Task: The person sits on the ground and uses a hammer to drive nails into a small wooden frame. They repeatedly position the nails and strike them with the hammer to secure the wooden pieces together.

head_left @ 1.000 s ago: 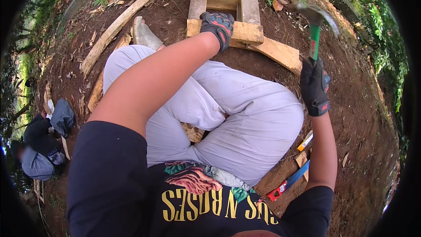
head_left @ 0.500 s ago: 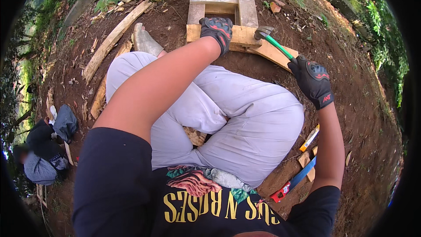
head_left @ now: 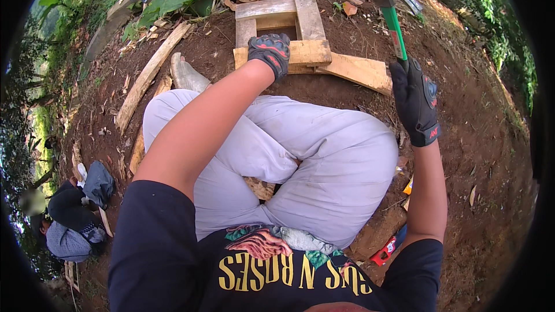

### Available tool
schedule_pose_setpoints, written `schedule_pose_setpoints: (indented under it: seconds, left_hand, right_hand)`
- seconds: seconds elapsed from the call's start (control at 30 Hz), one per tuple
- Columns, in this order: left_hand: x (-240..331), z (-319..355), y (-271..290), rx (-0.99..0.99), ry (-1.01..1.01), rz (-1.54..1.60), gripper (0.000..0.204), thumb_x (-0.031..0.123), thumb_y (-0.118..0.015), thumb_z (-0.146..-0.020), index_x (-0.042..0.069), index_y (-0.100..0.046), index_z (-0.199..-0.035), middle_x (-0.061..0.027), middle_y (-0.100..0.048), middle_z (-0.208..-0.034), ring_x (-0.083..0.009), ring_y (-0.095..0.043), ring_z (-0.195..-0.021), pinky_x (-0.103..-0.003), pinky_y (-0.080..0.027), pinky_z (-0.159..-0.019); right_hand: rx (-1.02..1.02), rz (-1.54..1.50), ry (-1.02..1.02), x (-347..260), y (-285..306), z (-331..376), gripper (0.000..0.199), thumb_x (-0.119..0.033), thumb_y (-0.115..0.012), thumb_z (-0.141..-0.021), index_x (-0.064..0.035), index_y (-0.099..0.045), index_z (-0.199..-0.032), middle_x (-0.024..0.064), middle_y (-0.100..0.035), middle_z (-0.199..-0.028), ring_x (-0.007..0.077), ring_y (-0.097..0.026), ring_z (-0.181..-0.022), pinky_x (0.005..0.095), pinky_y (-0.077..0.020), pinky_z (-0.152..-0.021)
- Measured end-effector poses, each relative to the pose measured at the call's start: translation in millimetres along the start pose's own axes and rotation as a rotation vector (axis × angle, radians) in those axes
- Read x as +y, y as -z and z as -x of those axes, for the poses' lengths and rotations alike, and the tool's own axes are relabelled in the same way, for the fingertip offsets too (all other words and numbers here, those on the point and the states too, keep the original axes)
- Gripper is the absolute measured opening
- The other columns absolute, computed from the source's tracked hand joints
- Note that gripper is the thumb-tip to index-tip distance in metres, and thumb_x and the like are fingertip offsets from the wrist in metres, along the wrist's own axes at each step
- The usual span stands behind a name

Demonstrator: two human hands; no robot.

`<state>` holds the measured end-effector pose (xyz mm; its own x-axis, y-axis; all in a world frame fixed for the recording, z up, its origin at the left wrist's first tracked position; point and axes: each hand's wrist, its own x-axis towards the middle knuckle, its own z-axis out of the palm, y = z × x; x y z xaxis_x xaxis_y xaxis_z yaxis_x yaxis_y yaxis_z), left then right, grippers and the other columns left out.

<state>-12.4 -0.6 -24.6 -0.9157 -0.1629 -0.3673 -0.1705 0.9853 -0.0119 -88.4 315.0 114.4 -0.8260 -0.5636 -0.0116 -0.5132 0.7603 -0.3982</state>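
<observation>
Outdoors on bare brown soil (head_left: 474, 138), green leaves along the upper edge. The person sits cross-legged. The gloved left hand (head_left: 270, 53) presses flat on the near board of a small wooden frame (head_left: 281, 26) lying on the dirt ahead. The gloved right hand (head_left: 416, 101) grips a green-handled hammer (head_left: 388, 3), raised above a loose plank (head_left: 355, 70). Another person (head_left: 72, 219) crouches at the left.
</observation>
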Motion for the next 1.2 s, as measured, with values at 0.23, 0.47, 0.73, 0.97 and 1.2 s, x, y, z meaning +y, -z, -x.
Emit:
schedule_pose_setpoints:
  seconds: [0.23,0.47,0.73,0.97,1.2]
  left_hand:
    - [11.3,4.6,29.9,-0.173,0.039,0.068,0.073,0.046,-0.082,-0.082,0.006,-0.059,-0.138,-0.0173,-0.071,-0.136,-0.0349,-0.070,-0.126,-0.052,-0.055,-0.104]
    - [22.5,-5.0,36.3,-0.154,-0.115,0.252,0.100,0.066,-0.084,-0.077,0.001,-0.055,-0.147,-0.0243,-0.068,-0.140,-0.0384,-0.067,-0.130,-0.047,-0.054,-0.108]
    - [51.9,-2.5,49.3,-0.085,-0.085,0.130,0.094,0.071,-0.079,-0.083,0.000,-0.058,-0.141,-0.0238,-0.072,-0.133,-0.0395,-0.070,-0.126,-0.047,-0.054,-0.105]
    - [48.9,-5.0,30.9,-0.024,-0.092,0.083,0.089,0.067,-0.076,-0.086,-0.001,-0.059,-0.141,-0.0261,-0.070,-0.134,-0.0396,-0.070,-0.124,-0.049,-0.056,-0.105]
    - [60.3,-5.6,44.0,-0.134,-0.069,0.079,0.091,0.066,-0.076,-0.088,0.003,-0.056,-0.150,-0.0235,-0.067,-0.143,-0.0391,-0.065,-0.134,-0.048,-0.052,-0.111]
  right_hand:
    - [-0.278,0.324,0.063,33.9,-9.3,5.6,0.035,-0.042,-0.059,-0.110,-0.0098,-0.072,-0.112,0.0174,-0.075,-0.093,0.0397,-0.073,-0.083,0.0521,-0.0562,-0.072]
    - [0.132,-0.471,-0.227,-39.5,27.1,-2.8,0.044,-0.044,-0.058,-0.109,-0.0020,-0.071,-0.102,0.0258,-0.072,-0.089,0.0435,-0.071,-0.091,0.0514,-0.0555,-0.078]
    - [0.287,-1.737,-0.765,-37.3,-29.5,-38.5,0.032,-0.034,-0.066,-0.109,-0.0040,-0.062,-0.097,0.0016,-0.056,-0.072,0.0142,-0.052,-0.054,0.0357,-0.0470,-0.050]
    - [0.560,-1.897,-0.682,24.4,-9.5,-18.3,0.025,-0.031,-0.063,-0.110,-0.0068,-0.059,-0.104,-0.0003,-0.052,-0.073,0.0133,-0.047,-0.056,0.0366,-0.0436,-0.053]
    - [0.674,-2.096,-0.714,44.9,-18.0,-16.1,0.023,-0.029,-0.058,-0.111,-0.0072,-0.057,-0.103,0.0027,-0.049,-0.078,0.0164,-0.046,-0.062,0.0434,-0.0420,-0.060]
